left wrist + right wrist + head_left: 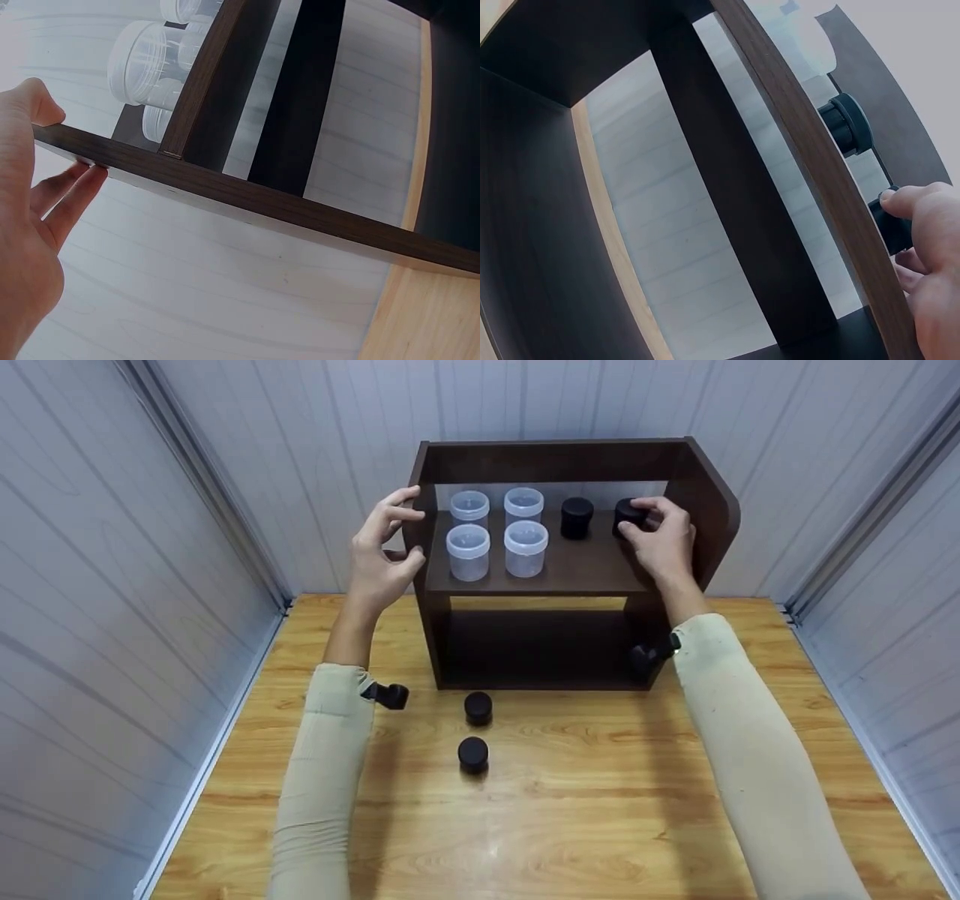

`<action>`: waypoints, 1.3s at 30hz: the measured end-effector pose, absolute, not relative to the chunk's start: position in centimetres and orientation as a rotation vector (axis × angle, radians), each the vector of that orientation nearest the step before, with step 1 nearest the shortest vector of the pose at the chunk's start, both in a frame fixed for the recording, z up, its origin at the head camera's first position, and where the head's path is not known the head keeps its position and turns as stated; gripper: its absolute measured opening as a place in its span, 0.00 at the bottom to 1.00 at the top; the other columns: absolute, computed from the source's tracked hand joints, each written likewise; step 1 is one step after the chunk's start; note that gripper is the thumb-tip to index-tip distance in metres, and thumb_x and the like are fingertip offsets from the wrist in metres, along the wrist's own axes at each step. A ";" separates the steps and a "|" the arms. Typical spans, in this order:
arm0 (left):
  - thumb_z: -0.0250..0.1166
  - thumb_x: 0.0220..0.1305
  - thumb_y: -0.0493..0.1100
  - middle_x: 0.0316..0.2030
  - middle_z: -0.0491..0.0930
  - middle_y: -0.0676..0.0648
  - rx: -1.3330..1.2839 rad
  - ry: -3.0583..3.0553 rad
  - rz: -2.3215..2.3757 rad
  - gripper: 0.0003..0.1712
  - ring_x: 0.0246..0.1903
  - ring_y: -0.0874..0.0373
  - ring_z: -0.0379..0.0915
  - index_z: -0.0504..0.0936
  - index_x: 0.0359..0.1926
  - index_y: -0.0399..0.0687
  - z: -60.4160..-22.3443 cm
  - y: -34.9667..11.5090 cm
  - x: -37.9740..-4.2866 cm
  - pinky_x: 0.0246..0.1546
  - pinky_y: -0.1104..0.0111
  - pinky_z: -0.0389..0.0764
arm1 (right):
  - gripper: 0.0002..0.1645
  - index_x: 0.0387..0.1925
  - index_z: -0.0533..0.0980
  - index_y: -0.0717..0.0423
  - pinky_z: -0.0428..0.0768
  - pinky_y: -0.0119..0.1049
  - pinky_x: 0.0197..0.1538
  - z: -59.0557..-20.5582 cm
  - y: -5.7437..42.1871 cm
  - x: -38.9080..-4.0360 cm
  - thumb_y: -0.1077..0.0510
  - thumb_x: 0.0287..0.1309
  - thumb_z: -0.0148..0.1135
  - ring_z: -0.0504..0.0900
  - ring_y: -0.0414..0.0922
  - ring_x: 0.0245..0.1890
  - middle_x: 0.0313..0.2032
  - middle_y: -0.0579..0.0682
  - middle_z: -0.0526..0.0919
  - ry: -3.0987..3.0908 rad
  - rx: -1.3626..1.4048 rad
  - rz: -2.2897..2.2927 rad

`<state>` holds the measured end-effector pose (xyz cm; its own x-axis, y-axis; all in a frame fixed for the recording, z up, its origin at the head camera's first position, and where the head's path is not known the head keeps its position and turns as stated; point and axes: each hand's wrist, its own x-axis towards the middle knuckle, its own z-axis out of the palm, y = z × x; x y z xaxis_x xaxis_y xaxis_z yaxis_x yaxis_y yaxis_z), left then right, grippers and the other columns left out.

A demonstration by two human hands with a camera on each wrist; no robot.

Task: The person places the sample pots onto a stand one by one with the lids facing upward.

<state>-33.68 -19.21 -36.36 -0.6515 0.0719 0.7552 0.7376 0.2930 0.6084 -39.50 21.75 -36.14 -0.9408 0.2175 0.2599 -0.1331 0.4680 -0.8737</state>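
A dark brown two-tier shelf [540, 591] stands on the wooden table. My left hand [384, 544] pinches its left side panel [217, 184], thumb on one face and fingers on the other. On the upper tier my right hand [664, 540] grips a black lidded jar [628, 516] near the right side panel; the palm side is partly hidden. Another black jar [576, 517] stands just left of it. Farther left are clear plastic jars with pale lids, among them a front jar [469, 553] and a back jar [523, 504], in two rows.
Two small black jars stand on the table before the shelf, a nearer one [473, 754] and a farther one [478, 708]. The lower tier [540, 649] is dark inside. White panel walls [885, 585] enclose the table [555, 825] at the sides and back.
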 end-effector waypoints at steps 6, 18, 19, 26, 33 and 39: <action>0.64 0.61 0.21 0.76 0.80 0.38 -0.718 -1.952 -1.383 0.22 0.77 0.48 0.77 0.84 0.56 0.33 -36.4 -19.0 -33.6 0.42 0.81 0.88 | 0.24 0.68 0.85 0.50 0.79 0.41 0.79 -36.0 22.0 -39.2 0.56 0.74 0.73 0.80 0.48 0.79 0.74 0.55 0.85 -2.380 -0.073 1.448; 0.62 0.62 0.23 0.76 0.80 0.38 -0.729 -1.948 -1.390 0.21 0.78 0.49 0.76 0.84 0.56 0.33 -36.5 -19.2 -33.6 0.43 0.79 0.89 | 0.27 0.71 0.84 0.50 0.83 0.44 0.69 -35.2 21.7 -37.2 0.57 0.73 0.74 0.79 0.52 0.72 0.76 0.57 0.80 -2.348 0.071 1.367; 0.62 0.62 0.23 0.76 0.80 0.38 -0.730 -1.949 -1.386 0.21 0.78 0.49 0.76 0.84 0.56 0.33 -36.5 -19.2 -33.7 0.44 0.79 0.89 | 0.27 0.71 0.84 0.51 0.82 0.48 0.73 -35.1 21.6 -37.0 0.58 0.73 0.74 0.76 0.51 0.77 0.77 0.57 0.79 -2.348 0.083 1.366; 0.62 0.62 0.24 0.76 0.81 0.38 -0.726 -1.946 -1.382 0.20 0.78 0.50 0.76 0.85 0.55 0.34 -36.3 -19.2 -33.7 0.60 0.73 0.89 | 0.28 0.71 0.84 0.52 0.82 0.58 0.76 -35.0 21.9 -35.8 0.59 0.72 0.75 0.74 0.52 0.81 0.78 0.58 0.78 -2.341 0.145 1.322; 0.63 0.61 0.24 0.75 0.81 0.37 -0.726 -1.935 -1.391 0.20 0.78 0.49 0.77 0.85 0.55 0.34 -36.4 -19.1 -33.8 0.47 0.78 0.90 | 0.30 0.71 0.84 0.53 0.84 0.60 0.75 -35.3 22.1 -34.6 0.58 0.70 0.77 0.74 0.54 0.82 0.80 0.57 0.77 -2.342 0.142 1.315; 0.63 0.62 0.24 0.75 0.81 0.38 -0.729 -1.929 -1.385 0.20 0.77 0.50 0.77 0.85 0.55 0.34 -36.4 -19.1 -33.7 0.51 0.77 0.90 | 0.28 0.69 0.85 0.55 0.85 0.62 0.74 -35.5 21.9 -33.4 0.59 0.70 0.77 0.76 0.55 0.81 0.79 0.58 0.78 -2.324 0.219 1.321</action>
